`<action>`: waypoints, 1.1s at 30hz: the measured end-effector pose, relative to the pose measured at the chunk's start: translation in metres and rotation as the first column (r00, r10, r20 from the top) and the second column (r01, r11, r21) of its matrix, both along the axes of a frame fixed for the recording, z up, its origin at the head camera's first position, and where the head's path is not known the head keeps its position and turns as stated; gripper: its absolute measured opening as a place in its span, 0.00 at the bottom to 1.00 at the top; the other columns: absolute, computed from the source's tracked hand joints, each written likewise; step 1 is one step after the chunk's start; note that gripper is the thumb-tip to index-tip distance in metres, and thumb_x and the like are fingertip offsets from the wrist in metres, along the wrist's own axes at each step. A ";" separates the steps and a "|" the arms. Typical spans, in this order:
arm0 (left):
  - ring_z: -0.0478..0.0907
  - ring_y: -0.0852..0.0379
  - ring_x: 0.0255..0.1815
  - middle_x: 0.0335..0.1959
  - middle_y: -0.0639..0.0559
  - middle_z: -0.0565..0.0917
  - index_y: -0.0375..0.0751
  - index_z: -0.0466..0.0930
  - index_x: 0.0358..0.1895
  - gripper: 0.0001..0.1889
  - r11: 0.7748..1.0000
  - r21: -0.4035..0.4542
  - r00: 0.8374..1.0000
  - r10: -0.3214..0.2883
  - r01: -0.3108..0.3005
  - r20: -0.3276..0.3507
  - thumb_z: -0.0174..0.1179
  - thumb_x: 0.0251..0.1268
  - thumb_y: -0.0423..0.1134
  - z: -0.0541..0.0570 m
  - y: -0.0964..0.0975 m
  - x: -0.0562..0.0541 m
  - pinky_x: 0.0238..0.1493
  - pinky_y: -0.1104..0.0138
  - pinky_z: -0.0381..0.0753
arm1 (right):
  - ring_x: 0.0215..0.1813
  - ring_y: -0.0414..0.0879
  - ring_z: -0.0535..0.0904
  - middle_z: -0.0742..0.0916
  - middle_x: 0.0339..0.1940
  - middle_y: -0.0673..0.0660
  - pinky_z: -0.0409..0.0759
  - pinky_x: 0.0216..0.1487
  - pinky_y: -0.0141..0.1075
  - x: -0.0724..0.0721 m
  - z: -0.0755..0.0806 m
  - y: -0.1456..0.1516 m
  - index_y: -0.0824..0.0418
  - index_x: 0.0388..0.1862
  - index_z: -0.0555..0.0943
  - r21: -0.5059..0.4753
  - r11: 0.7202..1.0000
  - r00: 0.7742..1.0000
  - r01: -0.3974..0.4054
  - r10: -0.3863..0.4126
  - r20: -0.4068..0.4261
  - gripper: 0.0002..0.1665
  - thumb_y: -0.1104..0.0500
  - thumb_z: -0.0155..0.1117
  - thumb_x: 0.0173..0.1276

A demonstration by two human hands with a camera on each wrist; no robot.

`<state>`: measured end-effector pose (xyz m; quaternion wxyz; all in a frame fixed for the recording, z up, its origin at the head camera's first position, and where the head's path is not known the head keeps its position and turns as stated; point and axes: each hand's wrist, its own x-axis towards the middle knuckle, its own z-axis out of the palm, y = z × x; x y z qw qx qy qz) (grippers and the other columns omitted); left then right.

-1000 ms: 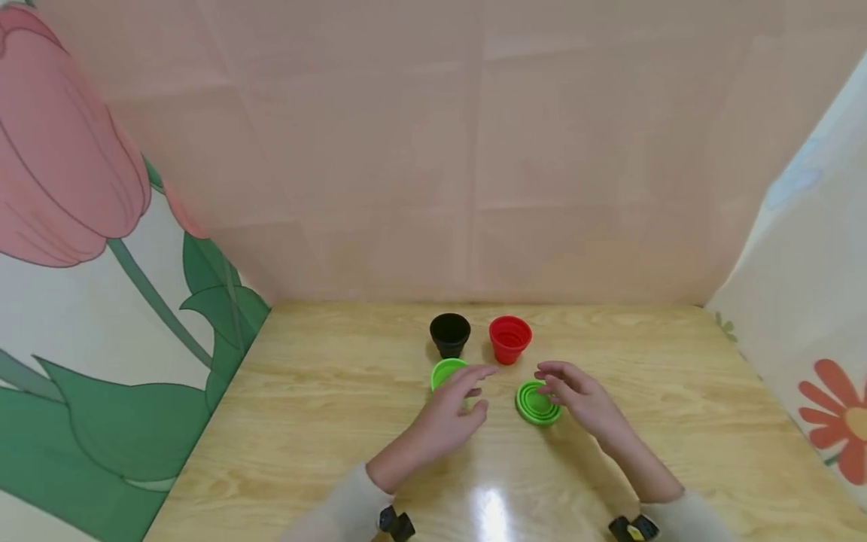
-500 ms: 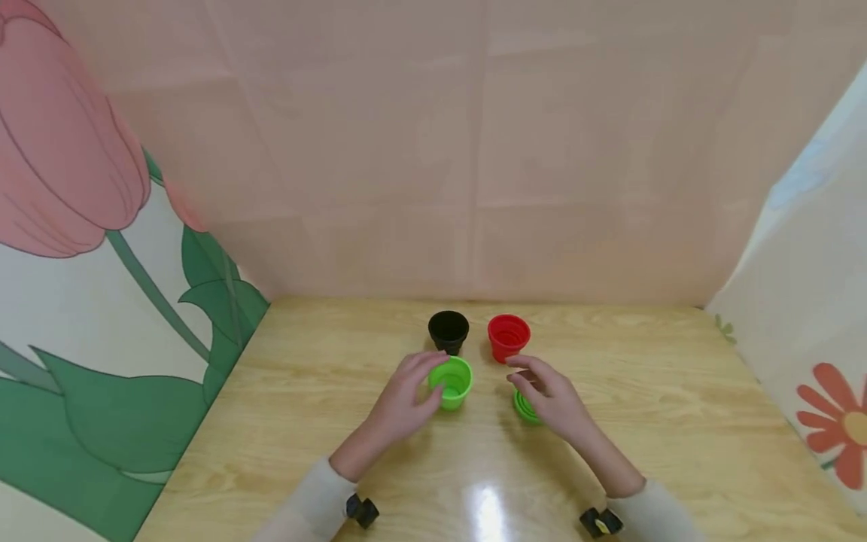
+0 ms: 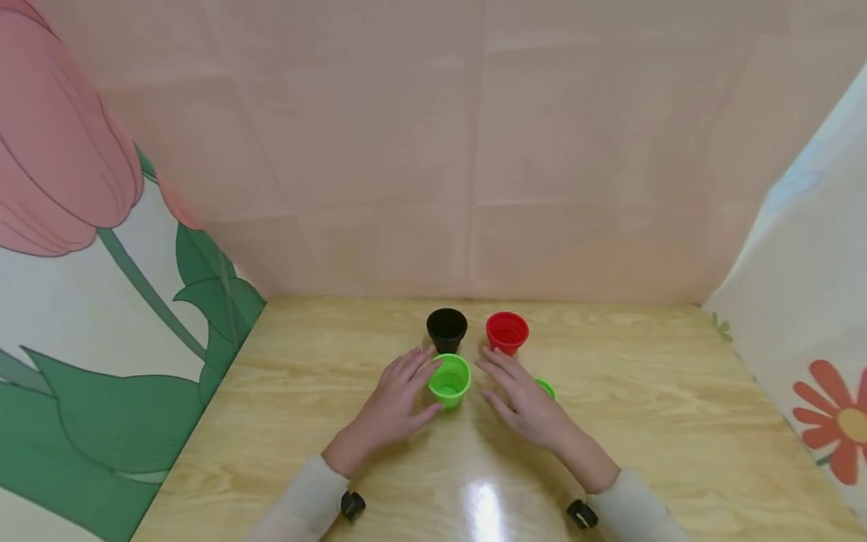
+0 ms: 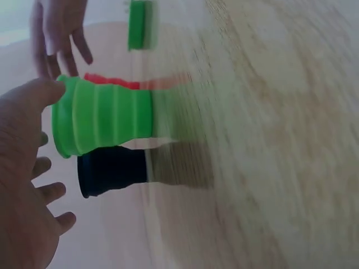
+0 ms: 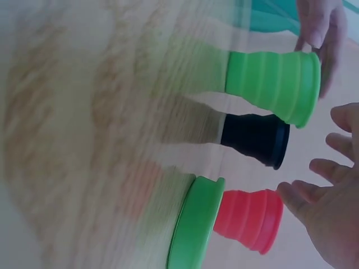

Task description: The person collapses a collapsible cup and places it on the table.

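A bright green collapsible cup (image 3: pixel 450 382) stands upright and expanded on the wooden table. My left hand (image 3: pixel 393 403) is at its left side, thumb and fingers spread and fairly straight, fingertips right at the rim. On the other side my right hand (image 3: pixel 524 403) hovers with spread fingers, a small gap from the cup. Under and behind that hand lies a second green cup (image 5: pixel 196 224), folded flat into a disc and mostly hidden in the head view. Close behind the upright green cup stand a black cup (image 3: pixel 447 328) and a red cup (image 3: pixel 507 331), both expanded.
The wooden table (image 3: pixel 677 406) runs back to a plain pinkish cloth (image 3: pixel 474 150). A tulip-printed panel (image 3: pixel 68 316) borders it on the left, a flower-printed one (image 3: pixel 813 331) on the right. Light reflects off the table's front.
My left hand has drawn left off the top of the green cup to its side. My right hand has moved left, from the folded green cup toward the upright one.
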<state>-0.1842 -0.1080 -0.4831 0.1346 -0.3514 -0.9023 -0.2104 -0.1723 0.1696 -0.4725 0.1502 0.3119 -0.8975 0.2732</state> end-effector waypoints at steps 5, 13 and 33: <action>0.52 0.41 0.81 0.82 0.46 0.55 0.46 0.58 0.80 0.43 0.997 -0.070 1.000 0.015 -0.014 0.017 0.64 0.67 0.59 0.000 -0.003 -0.003 0.77 0.42 0.56 | 0.78 0.65 0.60 0.67 0.78 0.64 0.67 0.72 0.60 -0.004 0.000 -0.008 0.62 0.73 0.71 0.110 0.994 1.000 -0.011 0.012 -0.013 0.35 0.57 0.69 0.70; 0.55 0.39 0.79 0.82 0.45 0.55 0.45 0.55 0.80 0.44 0.993 -0.107 0.995 0.060 -0.051 0.082 0.65 0.68 0.56 0.001 -0.001 -0.006 0.75 0.42 0.62 | 0.79 0.64 0.58 0.64 0.80 0.62 0.67 0.72 0.60 -0.013 -0.002 -0.019 0.60 0.78 0.66 0.238 0.969 0.996 -0.069 0.079 -0.029 0.40 0.55 0.69 0.70; 0.62 0.48 0.77 0.78 0.45 0.63 0.39 0.55 0.80 0.37 1.000 -0.018 0.973 0.009 -0.005 0.230 0.57 0.75 0.50 -0.001 0.004 -0.012 0.76 0.57 0.63 | 0.68 0.61 0.76 0.69 0.78 0.63 0.82 0.59 0.52 -0.017 -0.005 -0.029 0.58 0.70 0.74 0.204 0.972 0.992 -0.115 0.101 0.077 0.26 0.58 0.63 0.75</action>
